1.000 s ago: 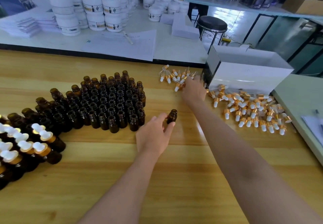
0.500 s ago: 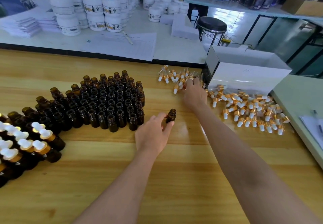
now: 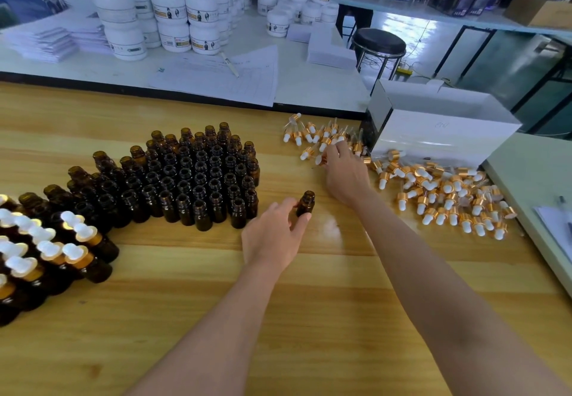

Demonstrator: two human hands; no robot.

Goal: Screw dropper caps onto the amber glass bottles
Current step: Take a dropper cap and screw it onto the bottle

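Note:
One open amber bottle [image 3: 305, 204] stands upright on the wooden table [image 3: 309, 318], and my left hand [image 3: 274, 236] holds it between thumb and fingers. My right hand [image 3: 345, 173] reaches into the small pile of dropper caps [image 3: 306, 135], gold collars with white bulbs, and its fingers pinch a dropper cap [image 3: 322, 158] at the pile's near edge. A block of several uncapped amber bottles [image 3: 198, 179] stands to the left. Capped bottles [image 3: 46, 250] crowd the left edge.
A larger heap of dropper caps [image 3: 448, 197] lies right of my right arm, in front of a white box [image 3: 433, 135]. Behind the table is a white counter with white jars [image 3: 173, 21] and papers [image 3: 216, 74]. A black stool [image 3: 379, 44] stands beyond.
My right hand has drawn back slightly toward me from the small cap pile. My left hand stays on the single bottle, which has not moved.

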